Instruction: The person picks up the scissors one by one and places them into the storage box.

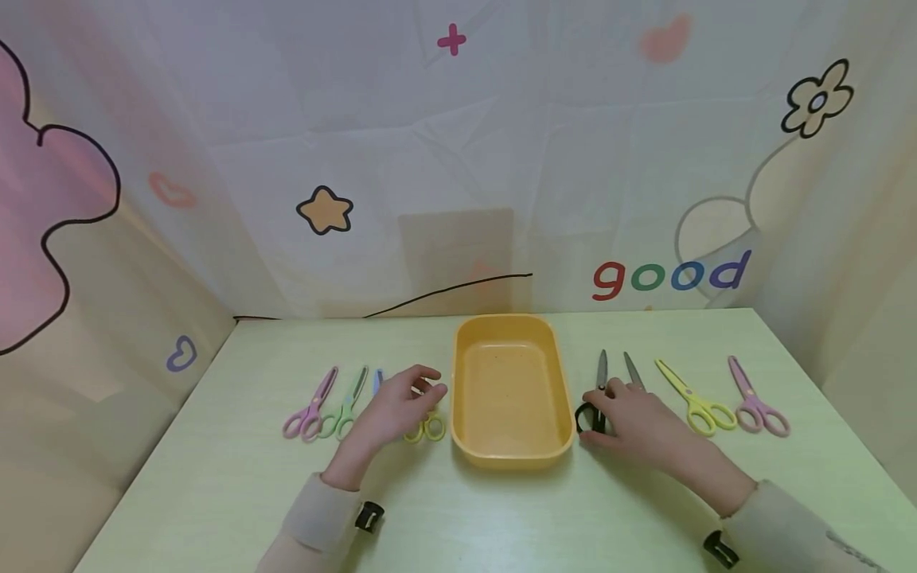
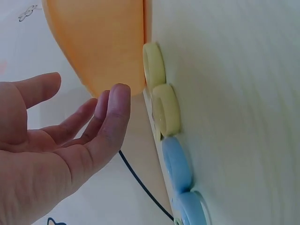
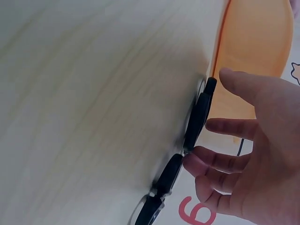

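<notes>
My right hand (image 1: 637, 418) hovers low over black-handled scissors (image 1: 602, 374) just right of the tray, its fingertips right at the handle. In the right wrist view, the thumb and fingers are apart around the black handle loops (image 3: 198, 119). Beside them lies a second pair of scissors (image 1: 634, 371), its handle hidden under the hand. My left hand (image 1: 392, 407) is held with loosely bent fingers above the yellow scissors (image 1: 434, 428) and blue scissors (image 2: 178, 164), holding nothing. Between the hands stands a yellow-orange tray (image 1: 512, 460) with nothing in it.
Pink scissors (image 1: 312, 414) and green scissors (image 1: 346, 414) lie on the left of the pale table (image 1: 458, 525). On the right are yellow scissors (image 1: 698, 402) and pinkish-purple scissors (image 1: 755, 406). A printed curtain (image 1: 458, 159) hangs behind the table.
</notes>
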A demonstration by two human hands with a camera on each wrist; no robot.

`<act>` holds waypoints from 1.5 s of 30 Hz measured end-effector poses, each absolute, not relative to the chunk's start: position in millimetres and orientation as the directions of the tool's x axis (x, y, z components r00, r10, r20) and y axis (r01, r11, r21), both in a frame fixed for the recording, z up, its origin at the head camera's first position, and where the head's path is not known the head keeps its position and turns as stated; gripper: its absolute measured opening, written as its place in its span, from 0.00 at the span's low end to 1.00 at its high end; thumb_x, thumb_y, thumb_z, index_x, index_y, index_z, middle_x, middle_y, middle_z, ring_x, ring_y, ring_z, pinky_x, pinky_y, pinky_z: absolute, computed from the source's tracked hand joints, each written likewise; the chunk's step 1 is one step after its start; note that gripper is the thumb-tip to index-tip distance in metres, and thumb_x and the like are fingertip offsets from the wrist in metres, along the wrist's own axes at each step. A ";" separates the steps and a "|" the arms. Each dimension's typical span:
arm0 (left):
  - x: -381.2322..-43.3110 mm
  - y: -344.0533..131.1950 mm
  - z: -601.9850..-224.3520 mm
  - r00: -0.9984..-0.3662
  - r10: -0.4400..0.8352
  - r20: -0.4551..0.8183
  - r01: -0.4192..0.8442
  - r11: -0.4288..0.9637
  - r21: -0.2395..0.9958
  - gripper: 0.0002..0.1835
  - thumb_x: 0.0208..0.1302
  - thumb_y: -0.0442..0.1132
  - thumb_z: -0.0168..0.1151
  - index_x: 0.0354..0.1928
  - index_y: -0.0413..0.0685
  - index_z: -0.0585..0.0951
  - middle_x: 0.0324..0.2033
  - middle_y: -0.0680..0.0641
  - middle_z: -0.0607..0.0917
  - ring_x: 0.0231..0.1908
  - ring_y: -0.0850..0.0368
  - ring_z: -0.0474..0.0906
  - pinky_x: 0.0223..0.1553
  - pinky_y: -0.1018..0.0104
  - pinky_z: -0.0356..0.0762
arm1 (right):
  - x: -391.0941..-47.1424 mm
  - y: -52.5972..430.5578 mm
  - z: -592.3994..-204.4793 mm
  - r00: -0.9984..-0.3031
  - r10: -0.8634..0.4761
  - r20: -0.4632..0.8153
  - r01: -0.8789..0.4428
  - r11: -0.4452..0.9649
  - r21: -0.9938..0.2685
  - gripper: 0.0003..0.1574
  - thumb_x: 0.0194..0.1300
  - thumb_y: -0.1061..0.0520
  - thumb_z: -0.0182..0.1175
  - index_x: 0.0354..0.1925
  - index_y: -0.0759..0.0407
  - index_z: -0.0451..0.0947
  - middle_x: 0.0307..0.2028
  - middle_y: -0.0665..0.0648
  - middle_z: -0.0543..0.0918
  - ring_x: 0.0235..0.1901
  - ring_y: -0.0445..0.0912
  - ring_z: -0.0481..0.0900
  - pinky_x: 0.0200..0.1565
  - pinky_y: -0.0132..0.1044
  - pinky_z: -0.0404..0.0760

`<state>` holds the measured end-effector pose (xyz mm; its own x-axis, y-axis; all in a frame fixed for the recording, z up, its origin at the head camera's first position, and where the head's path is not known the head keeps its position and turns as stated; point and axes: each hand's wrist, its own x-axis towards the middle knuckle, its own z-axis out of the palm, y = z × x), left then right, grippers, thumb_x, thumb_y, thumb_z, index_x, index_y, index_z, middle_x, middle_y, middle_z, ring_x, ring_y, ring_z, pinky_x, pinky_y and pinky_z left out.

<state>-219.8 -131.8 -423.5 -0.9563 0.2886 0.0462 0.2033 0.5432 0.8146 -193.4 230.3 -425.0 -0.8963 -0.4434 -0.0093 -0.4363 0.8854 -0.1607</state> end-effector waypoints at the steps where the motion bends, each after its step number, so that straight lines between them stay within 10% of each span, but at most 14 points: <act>1: -219.6 -130.5 -423.6 -0.955 0.293 0.039 0.198 0.537 0.820 0.19 0.75 0.44 0.61 0.59 0.38 0.79 0.39 0.47 0.83 0.36 0.51 0.83 0.36 0.61 0.82 | -193.3 229.5 -425.5 -0.898 -0.441 -0.010 -0.434 0.887 -0.159 0.35 0.62 0.39 0.72 0.58 0.59 0.80 0.40 0.59 0.76 0.35 0.51 0.74 0.37 0.48 0.80; 28: -220.8 -115.7 -428.6 -0.936 0.351 -0.032 0.127 0.420 0.899 0.22 0.77 0.39 0.59 0.63 0.30 0.73 0.42 0.41 0.81 0.31 0.50 0.84 0.36 0.54 0.87 | -211.3 218.7 -436.8 -0.920 -0.391 -0.022 -0.379 0.902 -0.207 0.30 0.62 0.59 0.67 0.62 0.61 0.75 0.60 0.75 0.69 0.55 0.67 0.73 0.47 0.67 0.81; 45: -220.5 -109.9 -429.8 -0.939 0.333 -0.083 0.054 0.381 0.923 0.21 0.78 0.36 0.54 0.65 0.29 0.70 0.45 0.39 0.78 0.30 0.53 0.82 0.33 0.54 0.87 | -209.6 211.0 -441.9 -0.949 -0.303 -0.084 -0.292 0.949 -0.122 0.32 0.72 0.50 0.57 0.70 0.60 0.67 0.58 0.77 0.68 0.56 0.70 0.69 0.46 0.68 0.77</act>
